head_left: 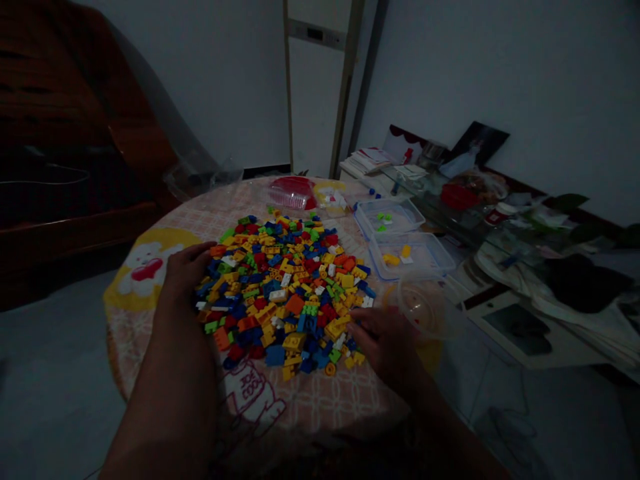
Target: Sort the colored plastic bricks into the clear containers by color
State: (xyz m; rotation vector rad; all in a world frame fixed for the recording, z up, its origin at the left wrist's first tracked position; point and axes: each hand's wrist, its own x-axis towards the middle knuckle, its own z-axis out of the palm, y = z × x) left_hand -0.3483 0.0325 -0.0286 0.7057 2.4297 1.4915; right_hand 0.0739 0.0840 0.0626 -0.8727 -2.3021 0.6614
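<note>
A wide heap of toy building bricks (280, 293) in yellow, blue, red, green, orange and white covers the middle of a round table. My left hand (187, 270) lies along the heap's left edge, its fingers stretched out beside the bricks; I see nothing held in it. At the right edge is my right hand (383, 340), thumb and index finger a little apart, close to a yellow brick (337, 327). Its other fingers are partly hidden.
A patterned cloth (345, 398) covers the table. Clear plastic boxes stand right of the heap, one with green bricks (384, 218), another with yellow bricks (393, 259). A round clear tub (425, 307) sits nearer. A red lid (295, 192) lies behind. A cluttered glass shelf (450, 213) adjoins.
</note>
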